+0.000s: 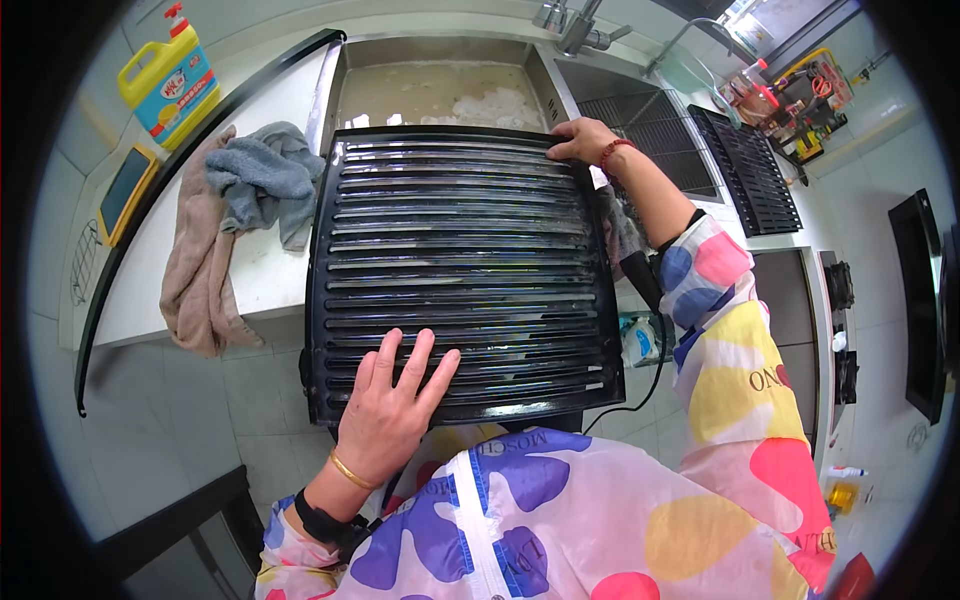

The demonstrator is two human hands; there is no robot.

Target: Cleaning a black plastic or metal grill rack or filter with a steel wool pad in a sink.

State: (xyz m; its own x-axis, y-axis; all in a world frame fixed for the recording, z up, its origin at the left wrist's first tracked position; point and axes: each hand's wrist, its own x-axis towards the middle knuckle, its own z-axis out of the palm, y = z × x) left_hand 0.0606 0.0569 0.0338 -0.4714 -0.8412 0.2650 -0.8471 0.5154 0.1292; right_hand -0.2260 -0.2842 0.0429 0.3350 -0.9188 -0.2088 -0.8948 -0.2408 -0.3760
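Observation:
A wet, black ribbed metal panel (pixel 461 262) lies before me, its far edge at the near side of a steel sink (pixel 349 82) that holds cloudy, sudsy water (pixel 442 94). My right hand (pixel 581 142) grips the panel's far right corner, with the fingers over its top face. Near the panel's close edge, my left hand (pixel 394 412) rests on the ribs with its fingers spread. What supports the panel from below is hidden.
A blue towel (pixel 262 176) and a brown towel (pixel 199 262) lie on the left counter, near a long black strip (pixel 176 142) and a yellow detergent jug (pixel 169 82). Right stand a faucet (pixel 579 34), a wire rack (pixel 652 142) and black slotted panels (pixel 750 172).

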